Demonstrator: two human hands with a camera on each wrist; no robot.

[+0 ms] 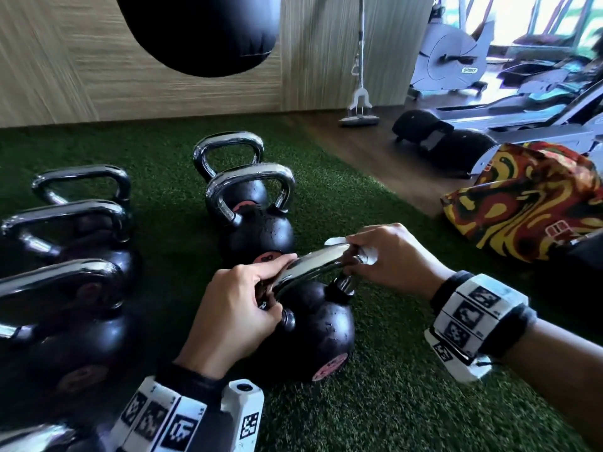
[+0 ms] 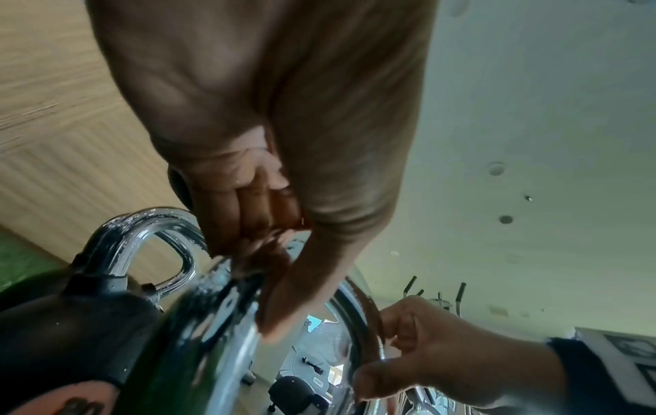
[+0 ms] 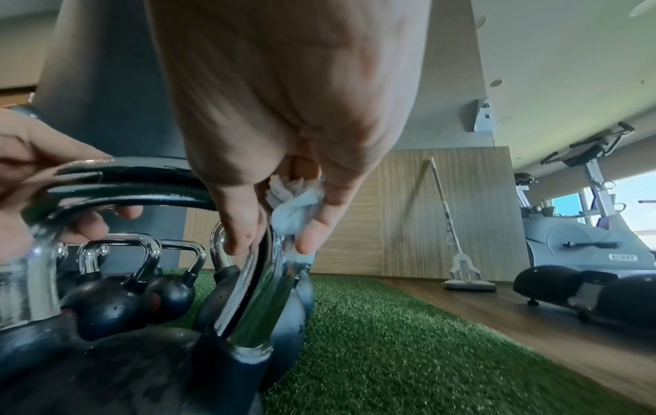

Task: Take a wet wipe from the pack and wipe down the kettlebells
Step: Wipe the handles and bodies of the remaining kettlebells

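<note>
Head view is showing the nearest kettlebell (image 1: 313,327) sitting on the green turf (image 1: 375,419), with the left hand (image 1: 235,308) curling round the left end of its chrome handle (image 1: 310,265) and the right hand (image 1: 388,259) closing over the right end, a white wet wipe (image 1: 367,254) bunching between fingers and metal. Six kettlebells are showing here: three lining up on the left, three running away in a row through the middle, each with a chrome handle and black body. A black punching bag (image 1: 199,31) is hanging overhead against the wood-panel wall; a mop (image 1: 359,102) is leaning there, and exercise bikes and a treadmill are standing off to the right on the wooden floor. A patterned red-and-yellow cloth (image 1: 528,203) is lying just beyond the right wrist. The right wrist view is giving what the head view is hiding: the wipe (image 3: 294,207) is being pinched between thumb and fingers against the handle's bend, with droplets sitting on the black bodies. The left wrist view is showing the left fingers (image 2: 248,213) wrapping the handle's top, wet chrome glinting below. I am not seeing the wipe pack in any view.
</note>
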